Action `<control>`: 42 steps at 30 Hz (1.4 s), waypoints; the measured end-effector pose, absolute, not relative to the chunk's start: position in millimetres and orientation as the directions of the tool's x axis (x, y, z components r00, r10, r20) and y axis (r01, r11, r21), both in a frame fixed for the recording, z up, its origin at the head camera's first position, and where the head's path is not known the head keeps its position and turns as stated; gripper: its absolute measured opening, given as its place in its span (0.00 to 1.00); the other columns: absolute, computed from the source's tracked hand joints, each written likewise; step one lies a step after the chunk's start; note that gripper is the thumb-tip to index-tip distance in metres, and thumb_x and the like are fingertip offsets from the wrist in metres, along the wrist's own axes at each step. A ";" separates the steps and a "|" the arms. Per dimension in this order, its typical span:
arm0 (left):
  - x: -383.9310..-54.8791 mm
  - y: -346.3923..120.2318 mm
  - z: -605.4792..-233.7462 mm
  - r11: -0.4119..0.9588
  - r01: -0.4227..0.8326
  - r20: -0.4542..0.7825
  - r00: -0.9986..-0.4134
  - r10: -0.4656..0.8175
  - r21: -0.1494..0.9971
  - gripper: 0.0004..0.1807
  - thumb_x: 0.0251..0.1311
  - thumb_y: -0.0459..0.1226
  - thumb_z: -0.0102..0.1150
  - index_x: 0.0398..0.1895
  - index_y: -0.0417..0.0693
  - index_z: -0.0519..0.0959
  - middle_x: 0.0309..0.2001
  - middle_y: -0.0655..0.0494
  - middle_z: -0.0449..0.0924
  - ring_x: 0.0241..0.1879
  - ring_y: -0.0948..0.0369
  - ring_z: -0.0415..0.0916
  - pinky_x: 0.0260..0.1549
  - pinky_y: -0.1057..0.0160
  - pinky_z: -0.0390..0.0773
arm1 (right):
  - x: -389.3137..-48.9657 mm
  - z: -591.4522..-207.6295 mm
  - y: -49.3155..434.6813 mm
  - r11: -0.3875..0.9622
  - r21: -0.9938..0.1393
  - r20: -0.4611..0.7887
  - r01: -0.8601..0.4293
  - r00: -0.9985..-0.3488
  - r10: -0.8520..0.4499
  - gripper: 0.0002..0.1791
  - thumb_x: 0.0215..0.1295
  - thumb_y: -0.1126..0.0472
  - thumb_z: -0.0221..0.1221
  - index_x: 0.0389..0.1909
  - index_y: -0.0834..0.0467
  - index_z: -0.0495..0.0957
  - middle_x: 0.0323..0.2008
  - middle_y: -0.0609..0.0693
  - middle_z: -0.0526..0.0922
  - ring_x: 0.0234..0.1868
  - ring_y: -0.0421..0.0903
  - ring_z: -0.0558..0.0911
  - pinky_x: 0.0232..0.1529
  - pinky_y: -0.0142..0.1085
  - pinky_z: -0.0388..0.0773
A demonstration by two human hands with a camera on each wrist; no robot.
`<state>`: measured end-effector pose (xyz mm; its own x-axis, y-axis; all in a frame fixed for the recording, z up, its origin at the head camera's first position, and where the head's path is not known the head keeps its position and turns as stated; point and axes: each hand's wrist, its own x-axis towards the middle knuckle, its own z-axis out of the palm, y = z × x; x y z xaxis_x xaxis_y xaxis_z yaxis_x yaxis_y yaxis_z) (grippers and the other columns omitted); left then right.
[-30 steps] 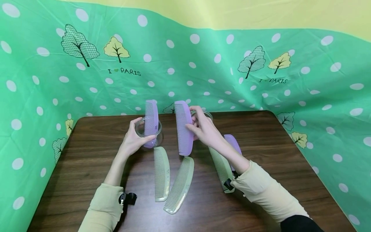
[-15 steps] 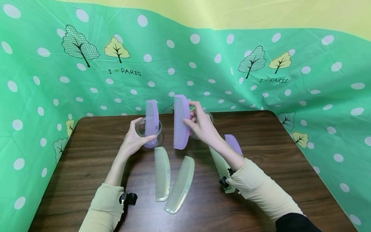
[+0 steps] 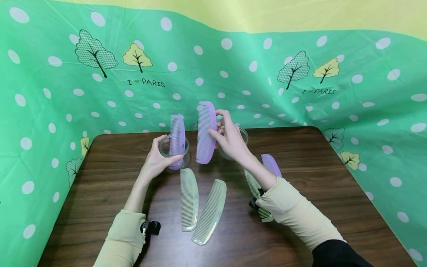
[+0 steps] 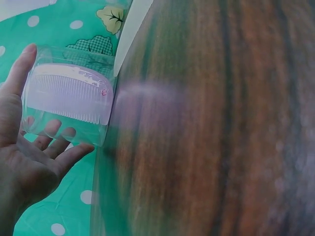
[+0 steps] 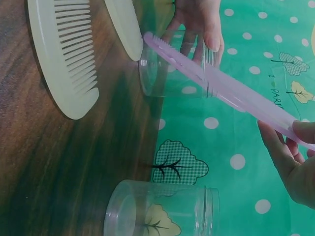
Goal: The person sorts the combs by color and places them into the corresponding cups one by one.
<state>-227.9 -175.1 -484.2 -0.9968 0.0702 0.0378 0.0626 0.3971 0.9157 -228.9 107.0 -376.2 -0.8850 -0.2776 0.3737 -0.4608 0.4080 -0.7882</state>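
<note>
My left hand (image 3: pixel 159 158) grips a clear jar (image 3: pixel 186 158), thumb and fingers on opposite sides. A purple comb (image 3: pixel 176 139) stands in that jar, its upper part poking above the rim. My right hand (image 3: pixel 232 140) pinches another purple comb (image 3: pixel 206 133) by its spine, teeth facing left. This comb is held upright in the air, just right of the gripped jar. In the right wrist view it crosses in front of the jar. Behind my right hand is a second clear jar (image 5: pixel 165 209), partly hidden in the head view.
Two pale green combs (image 3: pixel 189 200) lie on the dark wooden table (image 3: pixel 96 193) between my arms. A third green comb (image 3: pixel 252 182) and a purple comb (image 3: pixel 271 165) lie partly under my right forearm. A green dotted cloth (image 3: pixel 233 85) hangs behind the table.
My right hand has lifted its purple comb higher and slightly left. The left hand keeps its grip on the jar, and the comb inside it has stayed put.
</note>
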 end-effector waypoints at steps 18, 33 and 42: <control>-229.1 -175.1 -485.9 0.384 0.077 0.055 -0.996 0.069 0.920 0.58 0.50 0.50 0.81 0.78 0.53 0.53 0.73 0.49 0.68 0.73 0.50 0.66 0.73 0.44 0.62 | -246.9 -368.2 86.4 0.339 -0.820 0.394 -0.462 -0.884 -0.253 0.29 0.75 0.62 0.60 0.70 0.49 0.58 0.41 0.57 0.73 0.31 0.51 0.85 0.23 0.40 0.86; -226.5 -176.7 -485.3 0.383 0.070 0.048 -0.997 0.067 0.921 0.58 0.50 0.52 0.80 0.78 0.56 0.53 0.74 0.50 0.68 0.74 0.50 0.66 0.73 0.43 0.63 | -259.4 -365.1 61.7 0.321 -0.803 0.434 -0.501 -0.863 -0.260 0.29 0.75 0.63 0.59 0.70 0.50 0.58 0.40 0.57 0.75 0.31 0.50 0.85 0.23 0.38 0.85; -227.1 -176.0 -484.7 0.395 0.067 0.042 -0.997 0.071 0.916 0.59 0.49 0.54 0.80 0.79 0.56 0.52 0.75 0.50 0.66 0.74 0.50 0.65 0.73 0.42 0.63 | -264.5 -367.7 49.5 0.325 -0.782 0.470 -0.532 -0.845 -0.255 0.29 0.74 0.63 0.60 0.70 0.52 0.59 0.40 0.58 0.76 0.31 0.50 0.85 0.22 0.36 0.84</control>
<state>-227.1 -176.0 -484.7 -0.9966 0.0713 0.0421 0.0669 0.3950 0.9162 -264.5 49.5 -367.7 -0.8453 -0.2546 0.4697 -0.5323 0.3253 -0.7816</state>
